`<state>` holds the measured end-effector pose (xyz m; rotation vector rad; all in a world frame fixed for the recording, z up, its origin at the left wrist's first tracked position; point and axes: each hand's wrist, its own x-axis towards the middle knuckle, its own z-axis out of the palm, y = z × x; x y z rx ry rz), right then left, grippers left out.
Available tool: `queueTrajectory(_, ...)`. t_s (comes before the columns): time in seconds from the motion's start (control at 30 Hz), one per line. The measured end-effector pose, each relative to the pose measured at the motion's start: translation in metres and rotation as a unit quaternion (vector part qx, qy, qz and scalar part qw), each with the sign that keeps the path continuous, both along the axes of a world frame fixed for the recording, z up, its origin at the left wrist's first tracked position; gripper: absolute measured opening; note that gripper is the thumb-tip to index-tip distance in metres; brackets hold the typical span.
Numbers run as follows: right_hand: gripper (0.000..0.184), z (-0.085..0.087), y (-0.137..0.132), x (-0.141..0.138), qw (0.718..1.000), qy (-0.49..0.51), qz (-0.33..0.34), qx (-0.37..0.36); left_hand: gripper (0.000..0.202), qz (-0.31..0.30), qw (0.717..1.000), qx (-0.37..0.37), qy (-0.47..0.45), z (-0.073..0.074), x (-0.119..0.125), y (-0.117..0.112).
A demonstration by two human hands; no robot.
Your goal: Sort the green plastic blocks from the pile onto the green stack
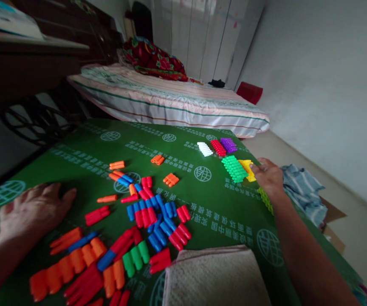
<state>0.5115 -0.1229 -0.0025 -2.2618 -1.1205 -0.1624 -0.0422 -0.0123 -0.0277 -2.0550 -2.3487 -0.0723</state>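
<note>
My left hand [32,210] lies flat on the green board [202,204], fingers spread, holding nothing, just above a heap of loose orange, red, blue and green bullet-shaped plastic pieces [132,229]. My right hand [268,176] reaches to the board's right edge, fingers curled against the yellow row of pieces [246,169]. Beside it lie sorted rows: green [233,168], red [218,147], purple [228,145] and white [204,148]. A lime-coloured row [265,199] shows under my right wrist.
A beige towel [215,276] lies at the board's near edge. A bed [170,100] with a striped cover and a red floral quilt stands behind. A striped cloth [304,191] lies on the floor at right. Dark furniture stands at left.
</note>
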Motion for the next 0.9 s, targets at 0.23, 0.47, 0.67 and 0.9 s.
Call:
queueTrajectory(0.23,0.044,-0.004,-0.014,-0.024,0.994,0.075,0.063,0.047,0.084,0.027,0.999,-0.011,-0.02,0.017,0.016,-0.01)
queueTrajectory(0.47,0.031,-0.016,-0.039,-0.115,0.954,0.149,0.259,-0.034,0.071,0.004,0.999,0.012,-0.032,0.005,0.008,-0.011)
queueTrajectory(0.67,0.018,0.0,-0.063,-0.2,0.87,0.054,0.466,-0.15,0.069,-0.019,0.999,0.032,-0.03,0.001,0.009,-0.019)
queueTrajectory(0.9,0.015,0.013,-0.072,-0.27,0.77,-0.102,0.608,-0.164,0.071,-0.025,0.999,0.034,-0.03,0.002,0.009,-0.021)
